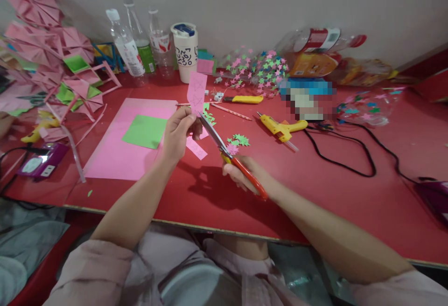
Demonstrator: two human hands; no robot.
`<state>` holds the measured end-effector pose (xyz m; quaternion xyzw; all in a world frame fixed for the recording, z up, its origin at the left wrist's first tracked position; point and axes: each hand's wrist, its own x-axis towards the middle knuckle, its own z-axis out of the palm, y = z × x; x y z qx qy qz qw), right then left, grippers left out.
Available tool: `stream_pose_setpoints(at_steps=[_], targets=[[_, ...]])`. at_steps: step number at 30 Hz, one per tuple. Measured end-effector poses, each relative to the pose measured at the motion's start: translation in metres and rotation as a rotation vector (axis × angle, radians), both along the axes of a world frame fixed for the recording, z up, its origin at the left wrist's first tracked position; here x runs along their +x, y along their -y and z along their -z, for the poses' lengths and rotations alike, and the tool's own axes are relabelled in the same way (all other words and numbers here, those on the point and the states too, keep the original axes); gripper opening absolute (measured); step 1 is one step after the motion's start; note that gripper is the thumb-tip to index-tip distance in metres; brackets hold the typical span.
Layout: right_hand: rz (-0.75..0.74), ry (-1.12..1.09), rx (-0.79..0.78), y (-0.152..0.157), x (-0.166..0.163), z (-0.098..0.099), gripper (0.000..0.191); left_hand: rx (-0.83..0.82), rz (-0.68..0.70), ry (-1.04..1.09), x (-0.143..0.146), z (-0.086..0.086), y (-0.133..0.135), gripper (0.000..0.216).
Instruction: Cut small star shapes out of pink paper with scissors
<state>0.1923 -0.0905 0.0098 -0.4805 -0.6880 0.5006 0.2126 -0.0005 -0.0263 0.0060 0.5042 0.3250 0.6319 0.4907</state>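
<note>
My left hand (180, 131) pinches the lower end of a pink paper strip (197, 86) that stands upright and has stars drawn on it. In my right hand (241, 173) is a pair of scissors (247, 173) with red-orange handles, its blades pointing up and left. The blade tips are at the strip's lower end, beside my left fingertips; whether they touch the paper I cannot tell. Below them lies another pink piece with drawn marks (197, 148). Cut green stars (240, 140) and pink stars (232, 149) lie just past the scissors.
Pink sheet (108, 156) and green square (145, 131) lie left. Behind are a tumbler (185, 56), bottles (128, 47) and a yellow cutter (248, 99). A yellow glue gun (280, 126) with black cord (336, 170) lies right. Pink paper decorations (52, 40) and another person's hand (4, 124) are far left.
</note>
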Motion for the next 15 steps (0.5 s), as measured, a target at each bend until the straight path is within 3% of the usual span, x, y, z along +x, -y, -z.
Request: stream_pose_setpoints(at_steps=[5,15], targets=[[0.080,-0.056,-0.087,0.0020,-0.0025,-0.0013,0.047,0.002,-0.012,-0.026,0.0002,0.0005,-0.0005,0.017],[0.092,-0.059,-0.159,0.0025,-0.0041,-0.0038,0.043,-0.023,-0.011,-0.039,0.0004,-0.0031,0.0020,0.016]])
